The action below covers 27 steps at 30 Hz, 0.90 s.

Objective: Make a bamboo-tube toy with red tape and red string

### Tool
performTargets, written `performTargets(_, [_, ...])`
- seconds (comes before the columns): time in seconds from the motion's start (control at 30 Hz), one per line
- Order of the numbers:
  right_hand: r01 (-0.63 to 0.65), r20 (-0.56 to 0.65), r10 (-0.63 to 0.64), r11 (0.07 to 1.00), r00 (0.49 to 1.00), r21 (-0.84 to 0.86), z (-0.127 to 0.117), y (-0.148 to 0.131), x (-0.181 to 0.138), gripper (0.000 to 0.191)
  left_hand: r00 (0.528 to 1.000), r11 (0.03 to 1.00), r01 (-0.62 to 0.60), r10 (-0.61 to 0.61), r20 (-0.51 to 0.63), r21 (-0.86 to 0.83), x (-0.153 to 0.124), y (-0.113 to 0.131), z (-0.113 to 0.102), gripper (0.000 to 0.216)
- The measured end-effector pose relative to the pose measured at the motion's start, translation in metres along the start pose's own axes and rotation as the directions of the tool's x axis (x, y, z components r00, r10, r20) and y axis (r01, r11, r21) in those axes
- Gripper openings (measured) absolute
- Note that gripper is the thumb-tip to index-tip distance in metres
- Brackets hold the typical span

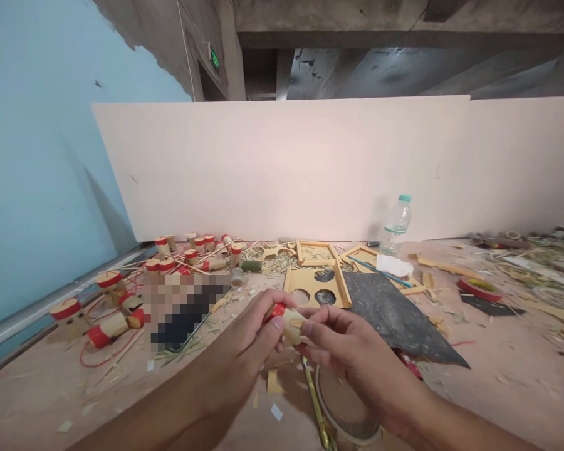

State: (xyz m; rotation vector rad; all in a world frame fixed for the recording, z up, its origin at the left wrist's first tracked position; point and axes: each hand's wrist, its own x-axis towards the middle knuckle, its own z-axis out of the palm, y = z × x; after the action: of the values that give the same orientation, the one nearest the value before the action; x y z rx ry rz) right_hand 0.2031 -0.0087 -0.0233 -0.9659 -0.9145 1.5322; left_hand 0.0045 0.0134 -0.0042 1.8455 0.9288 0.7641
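- Left hand [247,341] and right hand [352,351] together pinch a short bamboo piece [292,324], near centre above the tabletop [498,388].
- Red tape [277,310] wraps its left end; smoothing it down seems the step, calling for steady fingertips.

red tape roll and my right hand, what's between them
Head view: a dark sheet lies between the red tape roll and the right hand, which pinches a bamboo piece.
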Motion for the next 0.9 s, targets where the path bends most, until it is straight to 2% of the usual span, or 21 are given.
performTargets(0.1, [0.010,0.011,-0.010,1.000,1.000,0.002,0.001,-0.001,-0.003,0.049,1.000,0.999,-0.002,0.001,-0.006,-0.036,-0.001,0.000,0.001,0.027])
performTargets(0.37, [0.013,0.020,-0.013,1.000,1.000,-0.009,0.003,-0.002,-0.008,0.048,0.998,0.999,0.034,-0.032,-0.050,0.036,-0.002,0.007,0.006,0.018])
performTargets(0.5, [0.036,0.021,-0.035,0.999,0.999,-0.031,0.005,-0.002,-0.009,0.046,0.995,0.997,0.077,-0.077,-0.060,-0.009,-0.001,0.010,0.008,0.018])
performTargets(0.67, [0.064,0.024,-0.062,0.995,0.998,-0.076,0.005,-0.001,-0.010,0.044,0.996,0.998,0.062,-0.063,-0.068,-0.018,-0.001,0.009,0.008,0.019])
performTargets(0.77, [0.072,0.030,-0.069,0.992,0.997,-0.104,0.004,-0.002,-0.009,0.044,0.996,0.997,0.052,-0.056,-0.074,-0.055,-0.001,0.008,0.009,0.019])
performTargets(0.9, [0.044,0.006,-0.044,0.999,0.999,-0.008,0.003,-0.005,-0.009,0.041,0.988,0.976,0.117,-0.132,-0.076,-0.183,0.001,0.009,0.008,0.015])
